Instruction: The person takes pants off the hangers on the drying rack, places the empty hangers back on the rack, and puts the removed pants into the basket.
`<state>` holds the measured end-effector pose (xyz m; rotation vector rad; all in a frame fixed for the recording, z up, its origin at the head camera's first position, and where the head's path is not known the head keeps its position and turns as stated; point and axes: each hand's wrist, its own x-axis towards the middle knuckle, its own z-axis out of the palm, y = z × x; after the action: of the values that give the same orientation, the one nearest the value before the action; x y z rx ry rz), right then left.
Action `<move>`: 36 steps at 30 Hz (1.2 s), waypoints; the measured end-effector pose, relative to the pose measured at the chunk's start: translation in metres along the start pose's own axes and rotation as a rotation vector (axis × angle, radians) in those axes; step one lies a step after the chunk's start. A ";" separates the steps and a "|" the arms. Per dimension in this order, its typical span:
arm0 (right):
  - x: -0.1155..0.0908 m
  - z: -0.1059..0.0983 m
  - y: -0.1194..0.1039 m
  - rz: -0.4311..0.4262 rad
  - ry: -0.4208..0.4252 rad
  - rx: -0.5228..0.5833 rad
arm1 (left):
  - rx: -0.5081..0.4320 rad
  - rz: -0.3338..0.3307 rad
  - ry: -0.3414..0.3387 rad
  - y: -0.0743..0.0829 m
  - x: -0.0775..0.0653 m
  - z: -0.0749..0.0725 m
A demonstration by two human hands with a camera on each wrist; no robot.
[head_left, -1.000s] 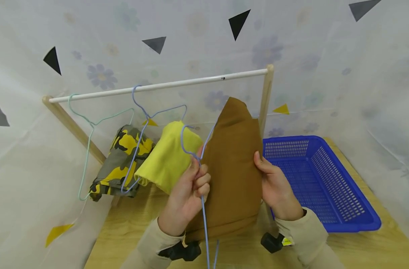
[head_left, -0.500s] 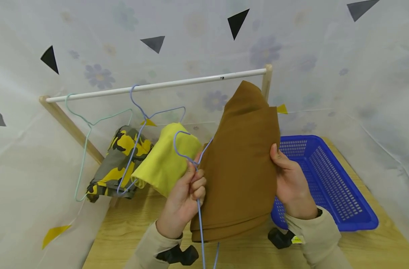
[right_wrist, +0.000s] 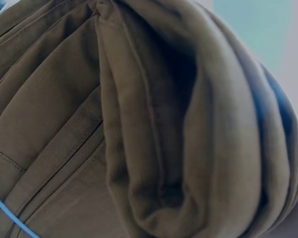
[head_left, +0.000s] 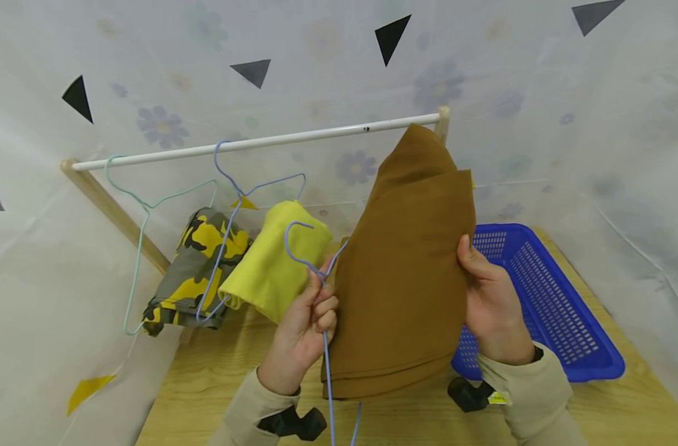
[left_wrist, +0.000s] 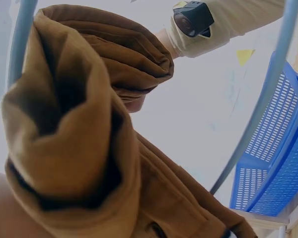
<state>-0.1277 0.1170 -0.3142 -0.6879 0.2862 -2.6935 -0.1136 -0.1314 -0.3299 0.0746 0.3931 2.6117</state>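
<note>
Folded brown trousers (head_left: 402, 279) hang between my two hands in the head view, their pointed end up near the rail. My left hand (head_left: 302, 337) pinches a blue wire hanger (head_left: 301, 259) just below its hook, at the trousers' left side. The hanger's far arm runs behind the cloth. My right hand (head_left: 491, 300) grips the right edge, thumb on the front and the other fingers hidden behind. In the left wrist view the thick folds of the trousers (left_wrist: 124, 148) lie between the hanger's sides. Layered folds of the trousers (right_wrist: 154, 124) fill most of the right wrist view.
A white rail (head_left: 294, 137) on wooden posts stands behind. From it hang a green hanger (head_left: 140, 266) with a camouflage garment (head_left: 191, 272) and a blue hanger (head_left: 225, 232) with a yellow cloth (head_left: 277, 260). A blue basket (head_left: 561, 297) sits on the wooden table (head_left: 216, 384) at right.
The trousers have shifted right and risen, with my right hand moving right along with them. My left hand and the held hanger have dropped slightly and moved a little left.
</note>
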 end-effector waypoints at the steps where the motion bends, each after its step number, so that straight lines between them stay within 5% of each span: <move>1: 0.000 0.001 -0.001 -0.001 -0.007 0.005 | -0.001 -0.002 -0.002 0.000 0.000 -0.001; 17: -0.005 0.012 -0.011 -0.046 0.021 0.030 | 0.005 -0.029 -0.075 -0.001 0.002 -0.013; 26: -0.006 0.025 -0.017 -0.126 -0.031 0.096 | 0.051 0.011 0.070 0.005 0.004 -0.029; 36: -0.018 0.025 -0.037 -0.215 -0.028 0.155 | -0.027 -0.012 -0.102 0.009 -0.005 -0.030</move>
<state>-0.1111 0.1555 -0.2898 -0.7464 -0.0060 -2.8672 -0.1175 -0.1489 -0.3562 0.1947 0.3211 2.5880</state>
